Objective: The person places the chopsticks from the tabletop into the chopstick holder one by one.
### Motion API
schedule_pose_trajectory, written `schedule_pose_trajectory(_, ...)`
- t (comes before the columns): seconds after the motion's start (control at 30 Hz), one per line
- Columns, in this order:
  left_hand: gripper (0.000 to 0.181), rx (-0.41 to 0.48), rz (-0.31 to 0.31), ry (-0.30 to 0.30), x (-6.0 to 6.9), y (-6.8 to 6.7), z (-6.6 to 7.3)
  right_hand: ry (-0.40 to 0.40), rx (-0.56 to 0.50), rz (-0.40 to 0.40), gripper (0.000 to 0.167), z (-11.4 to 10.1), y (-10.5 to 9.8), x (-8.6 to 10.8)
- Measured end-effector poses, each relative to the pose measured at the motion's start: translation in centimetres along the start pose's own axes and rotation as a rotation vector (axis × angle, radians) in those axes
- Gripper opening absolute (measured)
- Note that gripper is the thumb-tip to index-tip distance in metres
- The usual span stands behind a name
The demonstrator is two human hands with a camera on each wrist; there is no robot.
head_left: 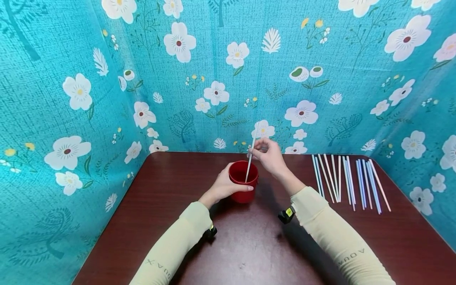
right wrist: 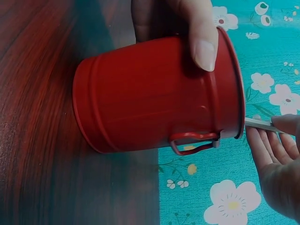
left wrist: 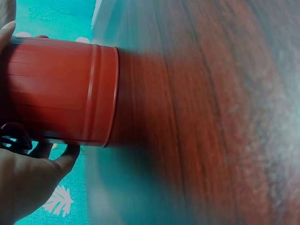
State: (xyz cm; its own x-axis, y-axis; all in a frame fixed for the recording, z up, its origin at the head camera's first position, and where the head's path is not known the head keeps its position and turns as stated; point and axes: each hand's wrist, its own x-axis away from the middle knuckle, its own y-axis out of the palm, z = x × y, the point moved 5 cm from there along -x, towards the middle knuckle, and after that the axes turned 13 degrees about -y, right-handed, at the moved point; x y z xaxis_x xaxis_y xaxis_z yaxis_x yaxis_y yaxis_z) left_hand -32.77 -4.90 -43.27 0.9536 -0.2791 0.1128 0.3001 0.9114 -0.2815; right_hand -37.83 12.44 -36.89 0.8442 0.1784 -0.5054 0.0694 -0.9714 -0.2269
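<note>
Red bucket (head_left: 243, 196) upright on the dark wood-grain surface (head_left: 171, 186), below its rim clasped by the left hand (head_left: 225, 186). Glossy, ribbed near base; probably thin metal, light, stiff, a little slick. Best hold: round the wall, clear of the small loop handle (right wrist: 192, 136). Right hand (head_left: 268, 154) pinches a slim pale stick (head_left: 249, 168), lower end inside the mouth. Stick looks light, rigid, perhaps snappable; grip high. Similar pastel sticks (head_left: 350, 182) lie right. Backdrop: floral turquoise cloth (head_left: 213, 51).
</note>
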Motion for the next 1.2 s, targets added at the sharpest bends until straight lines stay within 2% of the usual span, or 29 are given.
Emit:
schedule_pose_trajectory(0.17, 0.091, -0.015, 0.013, 0.006, -1.3, 0.0, -1.7, 0.003, 0.013, -0.013, 0.020, 0.5, 0.0, 0.1)
schedule_pose_trajectory(0.27, 0.090, -0.023, 0.012, 0.009, -1.5, 0.0, -2.1, 0.001, 0.034, -0.020, 0.023, 0.8, 0.0, 0.1)
schedule_pose_trajectory(0.57, 0.088, -0.043, 0.010, 0.026, -1.5, -0.2, -2.1, -0.015, 0.167, -0.072, 0.016, 1.4, 0.1, 0.5)
schedule_pose_trajectory(1.2, 0.089, -0.050, -0.008, 0.026, -1.5, -0.2, -2.1, 0.031, 0.216, -0.158, 0.017, 2.3, 0.9, 0.8)
